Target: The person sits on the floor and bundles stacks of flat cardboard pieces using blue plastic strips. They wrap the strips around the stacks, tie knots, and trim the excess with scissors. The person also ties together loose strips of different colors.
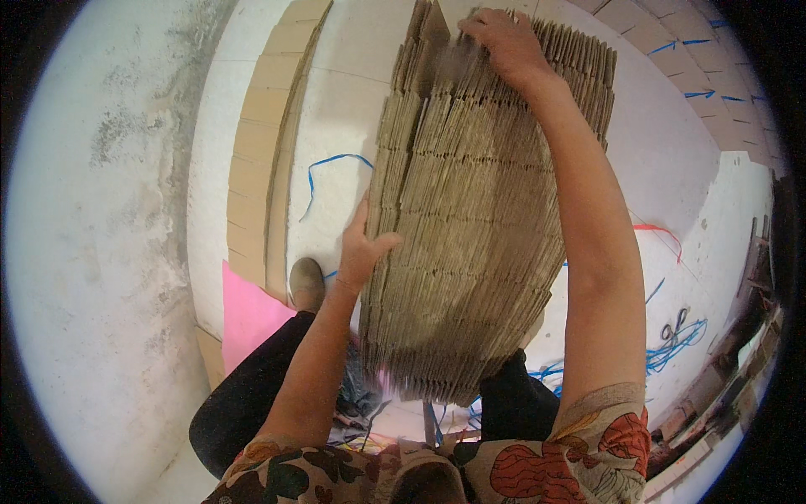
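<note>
A thick stack of flat brown cardboard sheets (pixel 478 202) stands on edge in front of me, leaning toward my lap. My left hand (pixel 361 248) presses flat against the stack's left face, fingers spread. At the far top edge of the stack my right hand (pixel 504 42) rests with its fingers curled over the sheets. My right forearm lies along the stack's right side.
A row of flat cardboard pieces (pixel 264 143) lies on the white floor at the left, with a pink sheet (pixel 248 315) beside my shoe (pixel 306 281). Blue strapping cords (pixel 672 340) and more cardboard pieces (pixel 714 92) lie at the right. A grey wall (pixel 92 235) stands at the left.
</note>
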`<move>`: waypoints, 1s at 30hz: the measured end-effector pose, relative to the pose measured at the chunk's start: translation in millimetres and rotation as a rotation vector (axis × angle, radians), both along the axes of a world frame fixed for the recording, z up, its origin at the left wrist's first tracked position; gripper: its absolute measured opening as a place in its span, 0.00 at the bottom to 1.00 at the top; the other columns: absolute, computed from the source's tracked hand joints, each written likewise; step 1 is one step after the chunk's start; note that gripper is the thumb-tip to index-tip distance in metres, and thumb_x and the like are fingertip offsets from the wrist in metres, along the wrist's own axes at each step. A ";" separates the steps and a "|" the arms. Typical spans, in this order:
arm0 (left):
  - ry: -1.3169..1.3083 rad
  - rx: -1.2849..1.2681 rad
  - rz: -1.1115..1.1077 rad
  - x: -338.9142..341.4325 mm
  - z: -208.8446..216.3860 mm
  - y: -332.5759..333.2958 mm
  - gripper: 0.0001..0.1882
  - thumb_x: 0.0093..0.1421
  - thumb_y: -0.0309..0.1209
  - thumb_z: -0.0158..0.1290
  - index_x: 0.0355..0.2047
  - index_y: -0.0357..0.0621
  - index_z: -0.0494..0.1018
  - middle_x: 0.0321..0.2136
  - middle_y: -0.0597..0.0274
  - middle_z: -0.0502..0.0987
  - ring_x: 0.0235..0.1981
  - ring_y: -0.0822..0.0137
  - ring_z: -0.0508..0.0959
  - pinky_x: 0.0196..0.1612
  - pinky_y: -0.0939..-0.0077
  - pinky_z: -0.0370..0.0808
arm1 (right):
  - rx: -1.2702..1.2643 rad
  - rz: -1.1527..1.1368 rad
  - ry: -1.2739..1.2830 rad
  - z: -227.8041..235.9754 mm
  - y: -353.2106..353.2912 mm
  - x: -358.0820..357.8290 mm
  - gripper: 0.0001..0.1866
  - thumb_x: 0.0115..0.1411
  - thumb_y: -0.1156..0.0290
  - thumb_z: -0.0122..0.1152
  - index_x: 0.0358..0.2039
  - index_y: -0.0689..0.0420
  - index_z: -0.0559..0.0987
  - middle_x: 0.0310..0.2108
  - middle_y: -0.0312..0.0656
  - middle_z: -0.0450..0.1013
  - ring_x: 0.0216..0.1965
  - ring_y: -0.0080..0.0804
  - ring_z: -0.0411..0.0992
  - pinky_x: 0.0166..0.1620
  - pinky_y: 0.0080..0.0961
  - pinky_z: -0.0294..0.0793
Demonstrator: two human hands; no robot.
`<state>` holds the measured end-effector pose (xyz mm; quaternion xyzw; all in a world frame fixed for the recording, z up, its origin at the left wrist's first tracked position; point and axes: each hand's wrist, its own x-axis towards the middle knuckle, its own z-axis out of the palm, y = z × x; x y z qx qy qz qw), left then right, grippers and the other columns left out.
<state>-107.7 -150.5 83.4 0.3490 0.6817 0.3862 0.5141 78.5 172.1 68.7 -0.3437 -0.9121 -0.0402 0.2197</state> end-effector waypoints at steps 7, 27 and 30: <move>0.277 0.045 0.324 -2.3 10.8 -2.8 0.42 0.46 0.31 0.57 0.58 0.32 0.50 0.48 0.45 0.67 0.47 0.61 0.70 0.50 0.72 0.66 | -0.085 -0.035 -0.031 0.9 0.0 0.0 0.16 0.51 0.74 0.47 0.41 0.50 0.74 0.39 0.43 0.67 0.48 0.41 0.64 0.48 0.44 0.60; 0.859 0.286 0.134 -49.7 98.8 43.7 0.30 0.41 0.20 0.47 0.49 0.33 0.65 0.45 0.40 0.69 0.47 0.49 0.70 0.49 0.65 0.66 | -0.480 0.677 -0.264 35.9 -226.4 -27.3 0.26 0.53 0.48 0.48 0.33 0.62 0.73 0.41 0.45 0.67 0.62 0.42 0.47 0.62 0.56 0.33; 1.487 0.382 0.190 -64.6 161.5 86.8 0.29 0.42 0.18 0.47 0.49 0.44 0.66 0.37 0.51 0.73 0.36 0.53 0.71 0.41 0.63 0.70 | -0.470 0.648 -0.224 36.1 -224.0 -21.6 0.23 0.53 0.49 0.49 0.29 0.60 0.72 0.32 0.43 0.67 0.57 0.42 0.53 0.62 0.58 0.32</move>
